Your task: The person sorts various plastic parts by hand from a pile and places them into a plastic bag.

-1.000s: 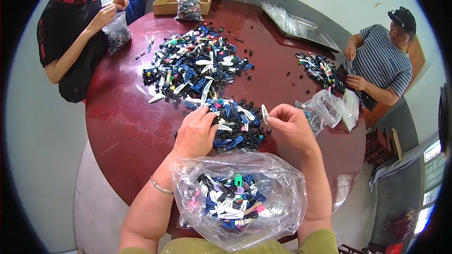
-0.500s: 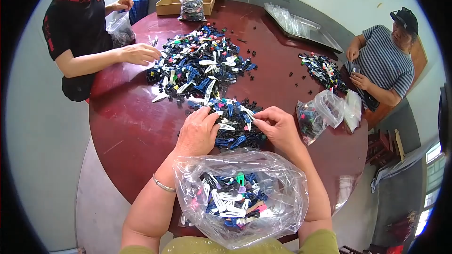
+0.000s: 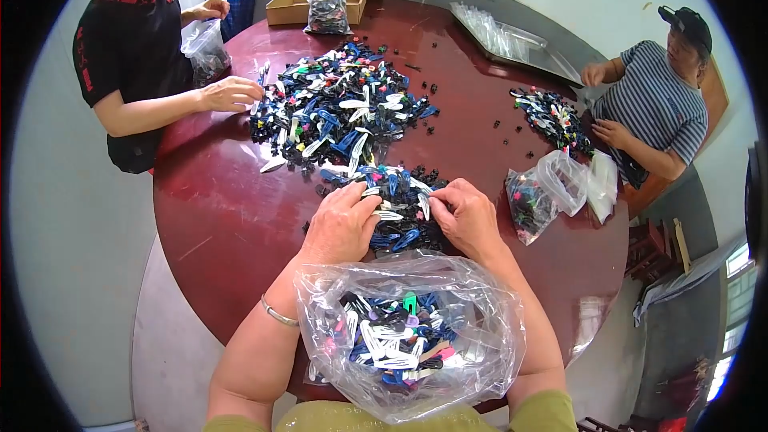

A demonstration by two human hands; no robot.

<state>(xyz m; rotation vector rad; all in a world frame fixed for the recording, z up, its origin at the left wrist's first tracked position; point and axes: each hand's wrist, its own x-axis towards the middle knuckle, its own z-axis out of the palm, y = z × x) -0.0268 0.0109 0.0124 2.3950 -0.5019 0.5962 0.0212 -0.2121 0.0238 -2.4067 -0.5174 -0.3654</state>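
A small heap of snap hair clips (image 3: 406,238), mostly black, blue and white, lies in front of me. My left hand (image 3: 342,224) rests at its left side, thumb and fingers drawn together on a white hair clip (image 3: 370,191) that is partly hidden. On the heap's right side my right hand (image 3: 467,218) pinches at the end of another white hair clip (image 3: 423,202). Closer to my body, between my forearms, an opened clear plastic bag (image 3: 488,352) holds many mixed clips in white, blue, black, green and pink.
A larger pile of clips (image 3: 336,108) covers the middle of the red round table (image 3: 216,248). One person (image 3: 136,56) reaches in from the left; another person (image 3: 660,104) sits at right near a smaller pile (image 3: 552,116), bags (image 3: 532,204) and a metal tray (image 3: 544,60). A cardboard box (image 3: 286,8) stands behind.
My hands have shifted only slightly over the heap. The left person's hand has drawn back a little from the large pile. The right person's hands have moved apart.
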